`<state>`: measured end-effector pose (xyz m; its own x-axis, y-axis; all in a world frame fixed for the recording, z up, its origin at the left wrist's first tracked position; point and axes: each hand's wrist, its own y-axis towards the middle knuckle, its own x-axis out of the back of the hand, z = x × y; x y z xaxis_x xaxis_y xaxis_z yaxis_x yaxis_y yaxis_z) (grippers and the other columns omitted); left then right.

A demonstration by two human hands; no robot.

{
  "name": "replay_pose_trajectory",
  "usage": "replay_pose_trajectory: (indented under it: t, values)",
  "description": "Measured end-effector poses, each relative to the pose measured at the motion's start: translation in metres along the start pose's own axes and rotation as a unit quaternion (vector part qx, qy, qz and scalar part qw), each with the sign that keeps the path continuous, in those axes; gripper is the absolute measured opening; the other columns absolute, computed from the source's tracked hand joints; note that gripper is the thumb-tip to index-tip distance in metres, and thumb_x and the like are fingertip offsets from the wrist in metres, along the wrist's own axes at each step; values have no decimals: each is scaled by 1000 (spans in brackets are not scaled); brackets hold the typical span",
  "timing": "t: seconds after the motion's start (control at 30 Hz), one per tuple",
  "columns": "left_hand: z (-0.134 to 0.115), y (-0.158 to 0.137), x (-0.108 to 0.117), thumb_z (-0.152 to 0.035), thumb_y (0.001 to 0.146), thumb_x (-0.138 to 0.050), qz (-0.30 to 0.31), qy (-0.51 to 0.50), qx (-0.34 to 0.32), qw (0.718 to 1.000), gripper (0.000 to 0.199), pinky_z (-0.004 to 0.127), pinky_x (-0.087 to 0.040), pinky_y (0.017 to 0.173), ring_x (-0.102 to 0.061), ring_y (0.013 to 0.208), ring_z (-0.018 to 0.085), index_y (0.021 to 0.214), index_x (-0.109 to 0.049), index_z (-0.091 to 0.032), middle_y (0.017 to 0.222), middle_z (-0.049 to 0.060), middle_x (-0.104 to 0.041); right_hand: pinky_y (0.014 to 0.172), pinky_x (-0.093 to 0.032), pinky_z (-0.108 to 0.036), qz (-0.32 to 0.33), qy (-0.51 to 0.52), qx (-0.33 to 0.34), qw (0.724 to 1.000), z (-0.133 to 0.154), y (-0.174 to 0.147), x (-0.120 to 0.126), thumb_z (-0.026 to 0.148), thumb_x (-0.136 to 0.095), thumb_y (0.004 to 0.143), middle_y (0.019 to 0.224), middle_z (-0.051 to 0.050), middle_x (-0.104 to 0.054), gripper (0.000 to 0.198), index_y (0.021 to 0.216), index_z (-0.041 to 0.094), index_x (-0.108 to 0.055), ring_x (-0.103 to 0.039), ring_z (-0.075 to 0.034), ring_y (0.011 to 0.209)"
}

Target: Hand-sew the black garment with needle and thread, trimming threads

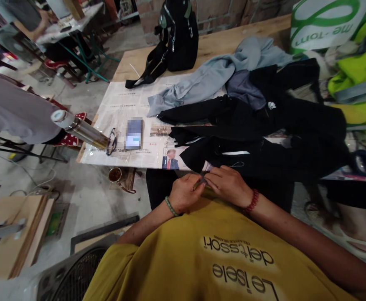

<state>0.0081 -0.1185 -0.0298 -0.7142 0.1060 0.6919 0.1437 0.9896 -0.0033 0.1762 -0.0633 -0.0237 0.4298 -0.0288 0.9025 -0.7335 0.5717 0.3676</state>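
My left hand [184, 192], with a green bead bracelet at the wrist, is closed in front of my yellow shirt [183, 246], at the table's near edge. Almost touching it is my right hand [228, 185], also closed, with a red bracelet. Both sets of fingers are pinched together around something small and dark yellowish, too unclear to name. Just beyond the fingers lies the end of a black garment [198, 154], with a white strip [235, 153] and a thin pale loop of thread beside it.
Newspaper [110, 108] covers the wooden table. On it are a glass bottle [82, 129], glasses [112, 142], a phone [134, 133] and a grey garment [198, 81]. A black bag [181, 37] stands behind. Below left are a cup [115, 174] and a fan [76, 271]. Another person [16, 104] sits left.
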Motion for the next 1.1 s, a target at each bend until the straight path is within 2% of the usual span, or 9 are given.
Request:
replay_pose_trajectory:
  t: [0.2, 0.33, 0.43, 0.53, 0.63, 0.77, 0.9, 1.0, 1.1]
  values:
    - [1, 1, -2, -22, 87, -43, 9, -14, -6, 1000, 23, 29, -44, 83, -58, 87, 18, 95, -65, -20, 92, 8, -67, 59, -33, -27, 1, 27, -11, 1000, 1, -1, -2, 17, -43, 87, 64, -4, -57, 29, 65, 18, -63, -45, -12, 57]
    - [2, 0, 1, -23, 86, -45, -14, -50, 3, 999, 21, 25, -44, 77, -58, 80, 15, 87, -65, -20, 86, 5, -66, 64, -41, -28, 1, 89, -43, 995, -2, -5, 1, 21, -49, 85, 75, -5, -62, 18, 83, 18, -67, -53, -14, 66]
    - [6, 1, 2, -26, 84, -50, -26, -119, 50, 991, 17, 20, -43, 65, -55, 67, 11, 81, -65, -18, 74, 1, -64, 67, -47, -30, -19, 173, -100, 980, -6, -11, 10, 24, -52, 83, 88, -6, -63, 20, 99, 21, -64, -58, -16, 75]
    - [12, 2, 3, -30, 81, -53, -31, -202, 111, 973, 18, 18, -39, 51, -49, 52, 7, 77, -63, -16, 65, -1, -60, 66, -49, -30, -75, 246, -173, 951, -13, -19, 19, 21, -46, 87, 83, -5, -62, 24, 103, 24, -64, -59, -15, 73]
    - [17, 4, 5, -31, 79, -54, -30, -260, 146, 954, 19, 17, -36, 46, -44, 45, 5, 76, -61, -14, 64, -1, -60, 61, -49, -29, -146, 324, -265, 896, -23, -27, 23, 22, -47, 87, 74, -1, -59, 27, 111, 26, -60, -57, -11, 60]
    - [19, 5, 10, -32, 76, -56, -23, -295, 176, 939, 19, 17, -35, 44, -44, 43, 4, 74, -59, -13, 64, -1, -59, 47, -47, -26, -260, 457, -348, 776, -39, -34, 27, 22, -61, 80, 74, 2, -65, 55, 130, 31, -41, -54, -10, 46]
    - [23, 4, 14, -32, 76, -56, -18, -290, 179, 940, 19, 17, -35, 44, -43, 43, 4, 74, -59, -13, 63, -2, -58, 40, -41, -24, -322, 517, -407, 680, -54, -36, 39, 22, -68, 72, 73, -3, -69, 15, 84, 21, -60, -53, -9, 40]
    - [26, 3, 17, -32, 76, -56, -18, -271, 171, 947, 19, 17, -35, 45, -44, 44, 4, 75, -59, -13, 62, -2, -57, 38, -41, -22, -357, 539, -431, 629, -62, -36, 50, 22, -72, 66, 71, -5, -70, 14, 70, 17, -60, -55, -10, 39]
    - [29, 0, 20, -33, 77, -56, -24, -246, 163, 955, 20, 17, -36, 45, -45, 45, 5, 74, -60, -14, 62, -2, -58, 36, -41, -21, -402, 545, -427, 599, -69, -36, 59, 22, -74, 62, 68, -4, -70, 17, 69, 15, -59, -56, -10, 37]
